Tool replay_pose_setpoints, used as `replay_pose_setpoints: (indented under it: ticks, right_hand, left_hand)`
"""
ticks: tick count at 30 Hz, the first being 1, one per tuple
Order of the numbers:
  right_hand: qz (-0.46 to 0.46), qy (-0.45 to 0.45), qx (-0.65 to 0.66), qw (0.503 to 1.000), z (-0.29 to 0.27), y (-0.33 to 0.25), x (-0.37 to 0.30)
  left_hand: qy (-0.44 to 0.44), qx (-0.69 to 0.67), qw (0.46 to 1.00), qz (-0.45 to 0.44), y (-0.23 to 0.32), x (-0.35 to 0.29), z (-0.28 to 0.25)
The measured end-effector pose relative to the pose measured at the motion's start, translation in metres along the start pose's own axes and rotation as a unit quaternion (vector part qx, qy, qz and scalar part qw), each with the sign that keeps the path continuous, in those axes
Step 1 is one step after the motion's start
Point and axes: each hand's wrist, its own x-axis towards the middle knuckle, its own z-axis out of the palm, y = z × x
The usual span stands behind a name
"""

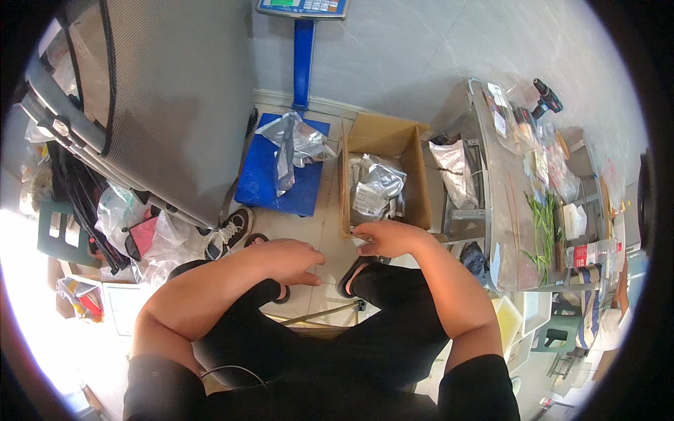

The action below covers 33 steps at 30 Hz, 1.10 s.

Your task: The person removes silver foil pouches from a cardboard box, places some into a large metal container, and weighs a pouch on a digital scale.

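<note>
My left hand (298,262) hangs in front of my knees, fingers stretched toward the right and holding nothing. To its right, my right hand (382,238) is beside the near edge of an open cardboard box (415,184); its thumb and fingers are apart with nothing seen between them. Whether the fingertips touch the box is unclear. Inside the box lie several crumpled silver foil bags (379,186). More silver foil packaging (298,144) rests on the blue platform (270,193) of a floor scale, left of the box.
The scale's post (303,63) rises against the wall. A large grey mesh panel (179,91) stands at left, above plastic bags (161,242) and a shoe (230,231). On the right, a worn table (500,189) carries green stems (540,228) and a cordless drill (546,99). Another foil bag (456,172) leans beside the box.
</note>
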Motion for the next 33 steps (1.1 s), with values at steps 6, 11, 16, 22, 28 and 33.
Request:
replay_pose_setpoints:
  ticks: [6, 11, 16, 22, 28, 33]
  right_hand:
    - [-0.010, -0.017, 0.000, 1.000, -0.002, 0.005, 0.002]
    - [-0.008, -0.012, 0.017, 1.000, -0.004, 0.003, 0.000]
    - [-0.015, -0.002, 0.026, 1.000, -0.002, 0.007, 0.000]
    - [-0.020, -0.003, 0.016, 1.000, -0.004, 0.005, 0.000]
    - [-0.009, -0.009, 0.014, 1.000, -0.006, 0.000, -0.002]
    - [0.004, -0.022, 0.010, 1.000, -0.009, -0.005, -0.003]
  left_hand:
    - [0.015, 0.000, 1.000, 0.008, -0.005, 0.002, 0.002]
    - [-0.005, -0.005, 1.000, -0.011, -0.002, 0.002, -0.001]
    - [0.001, 0.002, 1.000, -0.004, -0.001, 0.002, -0.001]
    - [-0.003, -0.008, 1.000, -0.003, -0.003, 0.003, 0.000]
    - [0.000, -0.002, 1.000, -0.007, -0.001, 0.002, -0.001]
    - [-0.004, -0.002, 1.000, -0.010, -0.001, 0.002, -0.001]
